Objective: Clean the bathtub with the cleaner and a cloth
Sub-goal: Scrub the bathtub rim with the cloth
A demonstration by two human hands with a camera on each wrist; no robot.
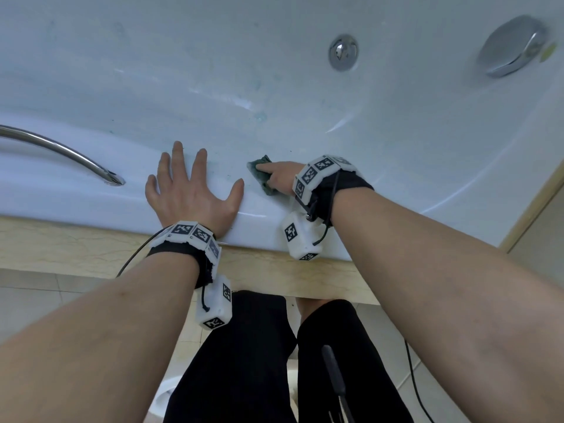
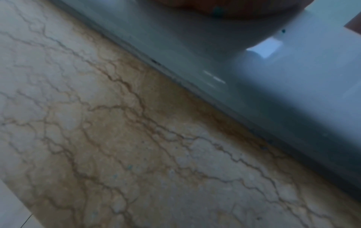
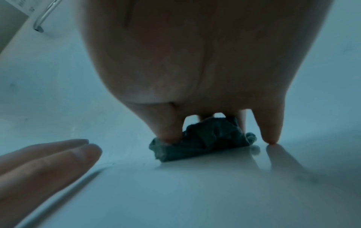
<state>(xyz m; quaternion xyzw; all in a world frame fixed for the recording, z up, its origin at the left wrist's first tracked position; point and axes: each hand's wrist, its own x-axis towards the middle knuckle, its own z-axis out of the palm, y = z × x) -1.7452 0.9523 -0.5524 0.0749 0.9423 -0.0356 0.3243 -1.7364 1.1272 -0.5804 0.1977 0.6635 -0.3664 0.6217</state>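
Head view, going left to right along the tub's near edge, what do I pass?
Chrome grab bar → left hand flat on the bathtub rim → green cloth → right hand pressing the cloth.

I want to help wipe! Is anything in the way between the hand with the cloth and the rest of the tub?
Nothing visible. The right hand presses the cloth on the bathtub rim. The left hand lies flat beside it, apart.
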